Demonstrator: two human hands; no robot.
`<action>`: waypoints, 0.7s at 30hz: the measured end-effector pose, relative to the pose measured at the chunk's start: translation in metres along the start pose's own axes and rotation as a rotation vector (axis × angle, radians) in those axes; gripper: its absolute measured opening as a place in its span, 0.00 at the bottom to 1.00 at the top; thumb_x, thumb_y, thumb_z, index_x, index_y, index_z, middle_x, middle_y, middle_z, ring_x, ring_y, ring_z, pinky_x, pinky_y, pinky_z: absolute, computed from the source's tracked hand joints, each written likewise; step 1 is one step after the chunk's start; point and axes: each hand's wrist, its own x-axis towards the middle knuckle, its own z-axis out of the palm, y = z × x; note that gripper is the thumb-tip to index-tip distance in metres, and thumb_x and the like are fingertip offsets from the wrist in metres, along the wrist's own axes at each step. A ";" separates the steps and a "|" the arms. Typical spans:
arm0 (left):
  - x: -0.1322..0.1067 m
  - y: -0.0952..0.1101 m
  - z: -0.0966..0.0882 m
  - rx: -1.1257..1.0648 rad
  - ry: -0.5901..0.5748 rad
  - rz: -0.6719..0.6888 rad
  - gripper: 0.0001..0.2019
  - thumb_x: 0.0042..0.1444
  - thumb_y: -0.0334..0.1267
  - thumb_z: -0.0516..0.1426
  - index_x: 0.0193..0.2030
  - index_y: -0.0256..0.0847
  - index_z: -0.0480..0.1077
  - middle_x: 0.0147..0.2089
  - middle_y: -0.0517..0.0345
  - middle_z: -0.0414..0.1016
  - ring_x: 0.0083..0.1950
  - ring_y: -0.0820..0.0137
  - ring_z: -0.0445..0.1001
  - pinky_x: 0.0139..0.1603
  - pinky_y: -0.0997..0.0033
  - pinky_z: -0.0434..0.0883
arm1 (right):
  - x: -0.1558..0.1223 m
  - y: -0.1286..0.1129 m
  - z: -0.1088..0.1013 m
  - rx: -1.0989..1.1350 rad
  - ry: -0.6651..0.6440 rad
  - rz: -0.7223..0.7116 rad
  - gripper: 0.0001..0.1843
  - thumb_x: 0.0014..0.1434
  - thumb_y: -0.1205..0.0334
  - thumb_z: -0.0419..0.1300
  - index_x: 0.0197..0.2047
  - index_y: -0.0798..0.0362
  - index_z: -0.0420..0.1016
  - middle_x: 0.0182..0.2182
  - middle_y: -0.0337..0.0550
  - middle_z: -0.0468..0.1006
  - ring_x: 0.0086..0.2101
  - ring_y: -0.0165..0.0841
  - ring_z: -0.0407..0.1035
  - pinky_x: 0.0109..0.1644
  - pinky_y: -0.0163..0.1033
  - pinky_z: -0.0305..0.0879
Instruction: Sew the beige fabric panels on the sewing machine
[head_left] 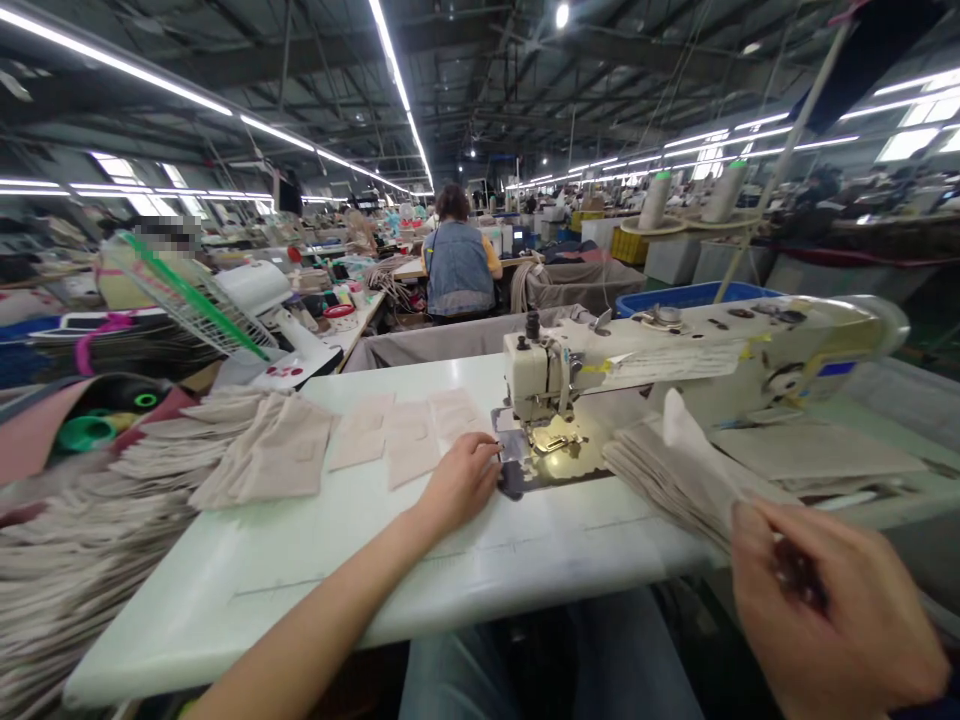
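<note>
in the head view, the left hand (459, 482) is seen at the centre of the frame, laid on the white counter (300, 560). its grip is loosely curled, with the fingertips set against a small dark piece (513, 478) just left of the needle plate (559, 450) of the sewing machine (675, 350). whether the dark piece is pinched or only touched cannot be told. at the lower right of the frame the right hand (832, 610) is blurred. its grip is pressed together on the lower end of a beige piece (686, 435), which is lifted upright above a stack of like pieces (652, 470) lying on the counter right of the needle plate. a paper strip (675, 365) is stuck along the machine arm, and its writing is too small to be read. a blue display (836, 368) is set further right, its signs unreadable. more beige pieces (262, 450) are fanned out at left centre, with a white fan (225, 300) behind them. a person in a denim vest (457, 265) is seated at upper centre, back turned.
</note>
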 end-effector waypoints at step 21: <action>0.026 0.020 -0.015 -0.406 -0.290 -0.318 0.13 0.62 0.43 0.57 0.44 0.37 0.77 0.35 0.56 0.80 0.33 0.70 0.75 0.33 0.74 0.69 | -0.075 -0.022 0.044 0.610 -0.849 0.617 0.16 0.66 0.51 0.55 0.38 0.49 0.81 0.39 0.47 0.83 0.41 0.40 0.78 0.44 0.42 0.75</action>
